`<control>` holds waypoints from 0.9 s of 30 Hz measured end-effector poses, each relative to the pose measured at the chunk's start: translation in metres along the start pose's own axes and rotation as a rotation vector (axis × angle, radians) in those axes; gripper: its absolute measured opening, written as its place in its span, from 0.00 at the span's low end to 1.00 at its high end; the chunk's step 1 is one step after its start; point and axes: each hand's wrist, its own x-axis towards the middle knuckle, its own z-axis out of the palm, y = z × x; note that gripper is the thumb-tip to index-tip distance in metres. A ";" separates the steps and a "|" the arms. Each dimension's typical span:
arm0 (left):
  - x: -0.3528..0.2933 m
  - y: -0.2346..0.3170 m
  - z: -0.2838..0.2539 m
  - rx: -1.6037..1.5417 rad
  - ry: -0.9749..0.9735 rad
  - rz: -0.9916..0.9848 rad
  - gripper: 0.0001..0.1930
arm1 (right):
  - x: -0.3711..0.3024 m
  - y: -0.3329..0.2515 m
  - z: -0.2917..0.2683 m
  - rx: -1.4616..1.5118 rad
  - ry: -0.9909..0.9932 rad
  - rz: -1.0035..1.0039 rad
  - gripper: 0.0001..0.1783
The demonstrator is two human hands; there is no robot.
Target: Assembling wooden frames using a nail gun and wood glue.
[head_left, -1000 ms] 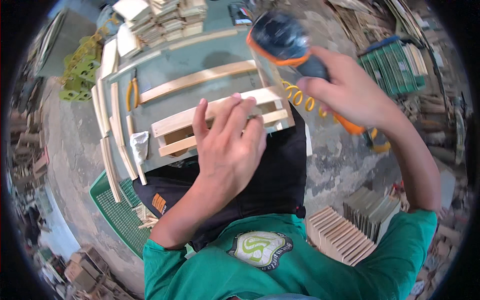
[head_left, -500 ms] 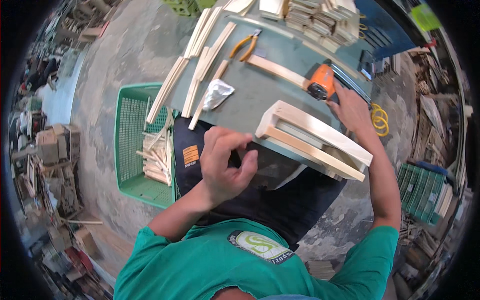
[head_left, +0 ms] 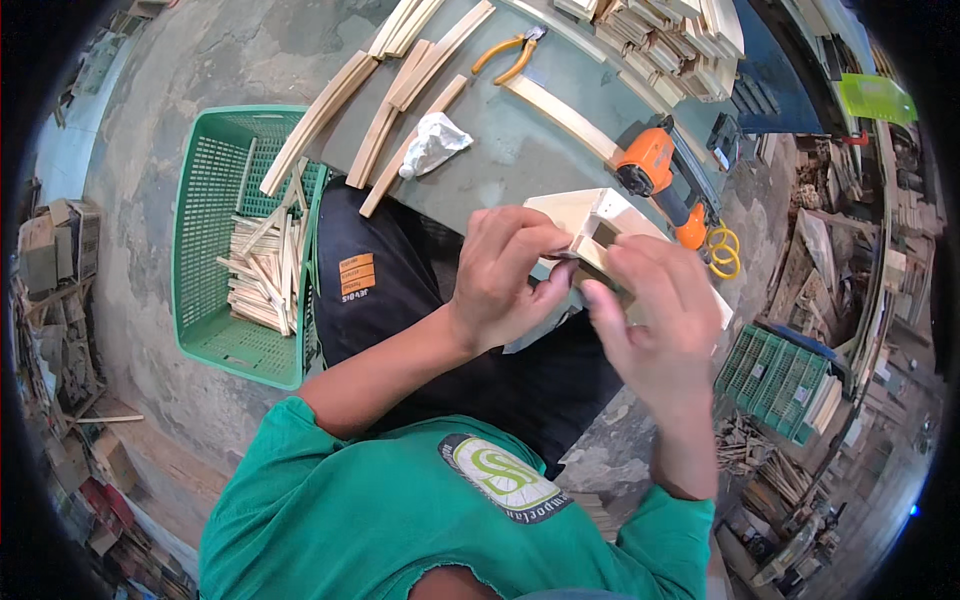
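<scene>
A pale wooden frame (head_left: 578, 211), built of long slats joined by an end block, lies at the table's near edge, partly behind my hands. My left hand (head_left: 510, 270) is closed in a pinch against the frame's near corner; a small dark bit shows at its fingertips, too small to name. Over the frame's open side is my right hand (head_left: 660, 310), blurred, its thumb and fingers close to the slats; whether it grips them is unclear. An orange nail gun (head_left: 648, 160) lies on the table beyond the frame, out of both hands.
Yellow-handled pliers (head_left: 510, 55), a crumpled white bag (head_left: 435, 145) and wooden strips (head_left: 440, 55) lie on the grey table (head_left: 500, 165). Stacked wood pieces (head_left: 665, 45) stand at the back. A green basket (head_left: 185, 235) with sticks is on the left, a yellow coiled hose (head_left: 723, 250) on the right.
My right hand has let go of the nail gun and come to the frame. My left hand has moved right to the frame's corner. The frame sits differently, and the view has shifted.
</scene>
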 end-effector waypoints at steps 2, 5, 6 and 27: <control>0.001 -0.001 0.001 0.013 0.029 0.018 0.23 | 0.001 -0.005 0.020 0.010 0.035 0.030 0.18; 0.002 -0.004 0.001 0.047 0.038 0.082 0.21 | -0.003 -0.005 0.035 0.039 0.113 0.075 0.17; 0.002 -0.005 0.001 0.070 0.030 0.127 0.21 | -0.004 -0.004 0.038 0.043 0.139 0.074 0.17; -0.001 -0.011 0.007 0.052 0.014 0.173 0.20 | -0.009 -0.003 0.049 0.003 0.299 0.090 0.15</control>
